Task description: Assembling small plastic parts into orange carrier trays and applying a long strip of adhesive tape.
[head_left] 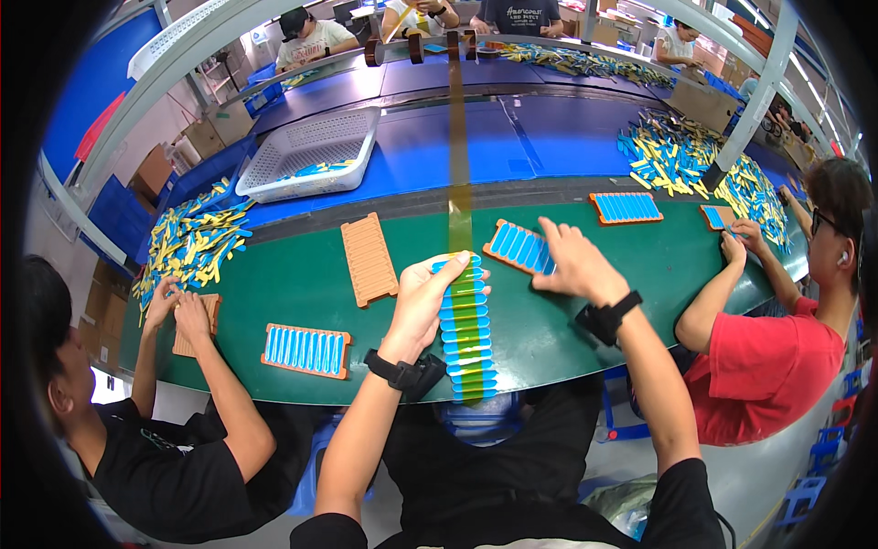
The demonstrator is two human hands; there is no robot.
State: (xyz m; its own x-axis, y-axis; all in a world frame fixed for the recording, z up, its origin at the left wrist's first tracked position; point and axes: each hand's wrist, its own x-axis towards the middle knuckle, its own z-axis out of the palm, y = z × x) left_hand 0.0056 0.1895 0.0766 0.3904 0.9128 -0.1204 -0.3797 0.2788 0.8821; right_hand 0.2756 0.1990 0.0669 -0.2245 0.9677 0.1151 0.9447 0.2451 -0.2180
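Note:
My left hand pinches the top of a strip of blue flat pieces, set side by side across amber tape. The strip hangs toward me past the table edge. Above my fingers the tape runs up to rolls on an overhead bar. My right hand has its fingers spread at the right end of an orange slotted tray filled with blue pieces. Whether its fingertips touch the tray I cannot tell. An orange tray without pieces lies left of my left hand.
Filled trays lie at front left and far right. Heaps of blue and yellow pieces flank the green table. A white basket stands behind. Co-workers sit on both sides, hands on trays. A post rises at right.

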